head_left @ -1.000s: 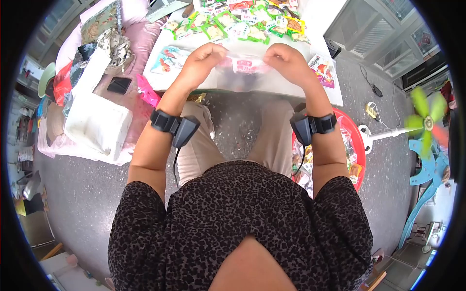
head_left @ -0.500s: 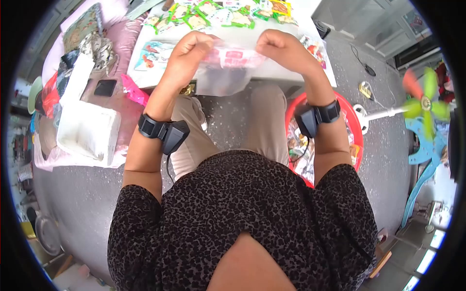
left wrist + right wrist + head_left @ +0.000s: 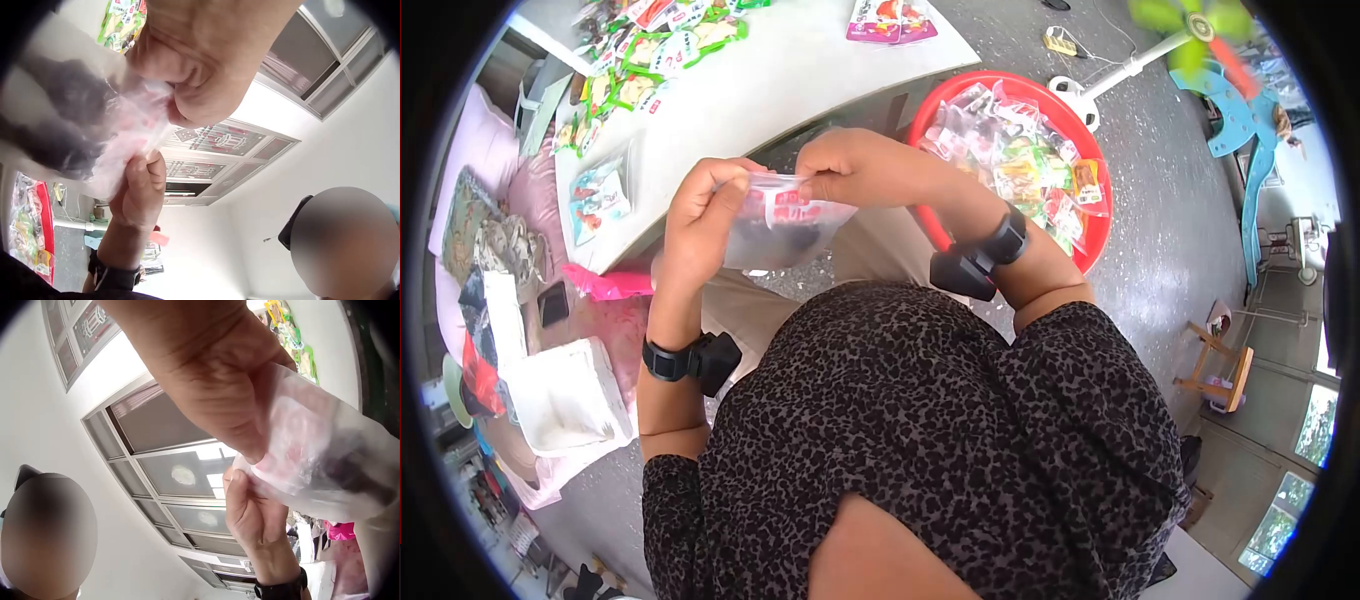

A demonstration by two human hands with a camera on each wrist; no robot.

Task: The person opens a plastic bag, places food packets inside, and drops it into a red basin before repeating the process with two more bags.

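Observation:
A translucent plastic bag (image 3: pixel 775 240) with red-and-white printing hangs between the two hands, in front of the table edge. Dark contents (image 3: pixel 75 100) show through its lower part; their kind is blurred. My left hand (image 3: pixel 703 215) pinches one top corner between thumb and fingers. Thumb and curled fingers of my right hand (image 3: pixel 855 172) grip the same top edge, a short way along it. In the right wrist view the bag (image 3: pixel 312 450) stretches from the fingertips out to the right, its top edge drawn together.
Green snack packets (image 3: pixel 645 60) lie across the white table (image 3: pixel 770 85), with a purple-and-red packet (image 3: pixel 890 20) near its far corner. A clear bag (image 3: pixel 600 200) sits at its left end. Right of the legs stands a red tub (image 3: pixel 1090 240) full of packets. A fan (image 3: pixel 1197 28) is beyond.
The head view has swung rightward. Both hands have come closer together, the right one sliding nearer the left along the bag's top edge, and the bag now hangs nearer the body.

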